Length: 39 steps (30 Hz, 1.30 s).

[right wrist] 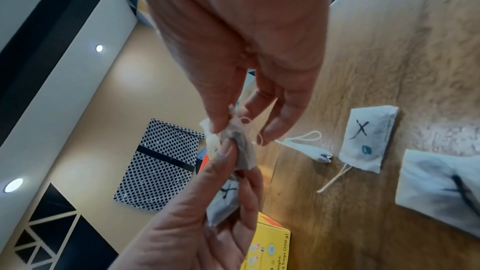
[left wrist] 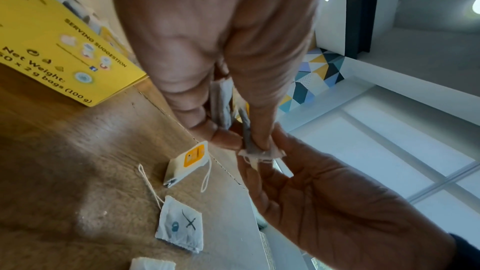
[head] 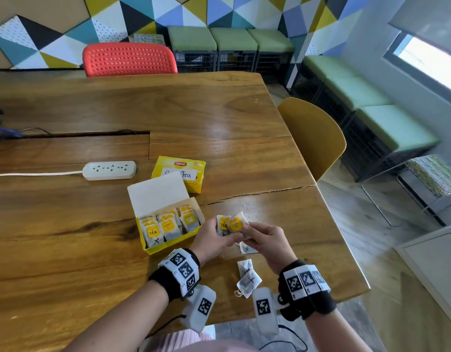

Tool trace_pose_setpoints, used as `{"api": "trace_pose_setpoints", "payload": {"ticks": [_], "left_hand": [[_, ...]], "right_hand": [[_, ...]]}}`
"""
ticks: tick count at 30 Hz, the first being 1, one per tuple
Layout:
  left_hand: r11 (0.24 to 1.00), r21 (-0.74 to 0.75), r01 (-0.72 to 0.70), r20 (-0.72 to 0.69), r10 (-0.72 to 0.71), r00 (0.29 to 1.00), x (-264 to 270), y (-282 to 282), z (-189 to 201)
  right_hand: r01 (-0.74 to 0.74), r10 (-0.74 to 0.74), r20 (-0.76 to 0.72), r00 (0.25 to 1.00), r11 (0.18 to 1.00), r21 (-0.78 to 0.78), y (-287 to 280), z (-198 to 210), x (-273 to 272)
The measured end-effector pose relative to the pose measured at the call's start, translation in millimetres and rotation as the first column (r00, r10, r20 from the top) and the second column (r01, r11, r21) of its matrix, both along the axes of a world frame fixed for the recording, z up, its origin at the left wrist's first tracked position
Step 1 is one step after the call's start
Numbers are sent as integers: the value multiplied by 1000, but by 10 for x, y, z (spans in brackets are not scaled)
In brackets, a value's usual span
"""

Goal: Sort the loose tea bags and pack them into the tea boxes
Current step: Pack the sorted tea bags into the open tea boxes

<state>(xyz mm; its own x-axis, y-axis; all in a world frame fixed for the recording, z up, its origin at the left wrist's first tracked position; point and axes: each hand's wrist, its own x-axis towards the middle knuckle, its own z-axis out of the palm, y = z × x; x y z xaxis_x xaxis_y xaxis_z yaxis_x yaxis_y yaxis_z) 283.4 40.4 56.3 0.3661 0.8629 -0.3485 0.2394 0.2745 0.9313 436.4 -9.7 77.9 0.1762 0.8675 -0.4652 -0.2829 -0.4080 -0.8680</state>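
My left hand (head: 219, 237) holds a small stack of tea bags (head: 223, 224) with yellow tags just right of the open yellow tea box (head: 168, 243). The right hand (head: 252, 233) pinches the front tea bag (head: 235, 224) of that stack. In the right wrist view its fingertips (right wrist: 215, 128) grip the bag's lower edge, while the left hand (right wrist: 240, 163) clasps a bag marked X (right wrist: 223, 198). Rows of upright tea bags (head: 168, 226) fill the open box. A closed Lipton box (head: 180, 172) lies behind it. Loose X-marked tea bags (head: 248, 278) lie on the table (head: 67, 224) near my wrists.
A white power strip (head: 109, 170) with its cord lies left of the boxes. A yellow chair (head: 313, 138) stands at the table's right edge and a red chair (head: 129, 59) at the far side. More loose bags (left wrist: 180, 225) lie under my hands.
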Motion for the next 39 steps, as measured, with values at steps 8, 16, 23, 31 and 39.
{"api": "trace_pose_setpoints", "payload": {"ticks": [8, 16, 23, 31, 39], "left_hand": [[994, -64, 89, 90, -83, 993, -66, 47, 78], [992, -126, 11, 102, 2, 995, -75, 74, -7], [995, -91, -31, 13, 32, 999, -105, 110, 36], [998, -60, 21, -29, -23, 999, -137, 122, 86], [983, -117, 140, 70, -132, 989, -169, 111, 157]], "right_hand": [[103, -112, -123, 986, 992, -77, 33, 38, 162], [18, -15, -98, 995, 999, 28, 17, 26, 166], [-169, 170, -10, 985, 983, 66, -2, 31, 82], [-116, 109, 147, 983, 992, 44, 47, -6, 7], [-18, 25, 124, 992, 998, -55, 77, -77, -29]]}}
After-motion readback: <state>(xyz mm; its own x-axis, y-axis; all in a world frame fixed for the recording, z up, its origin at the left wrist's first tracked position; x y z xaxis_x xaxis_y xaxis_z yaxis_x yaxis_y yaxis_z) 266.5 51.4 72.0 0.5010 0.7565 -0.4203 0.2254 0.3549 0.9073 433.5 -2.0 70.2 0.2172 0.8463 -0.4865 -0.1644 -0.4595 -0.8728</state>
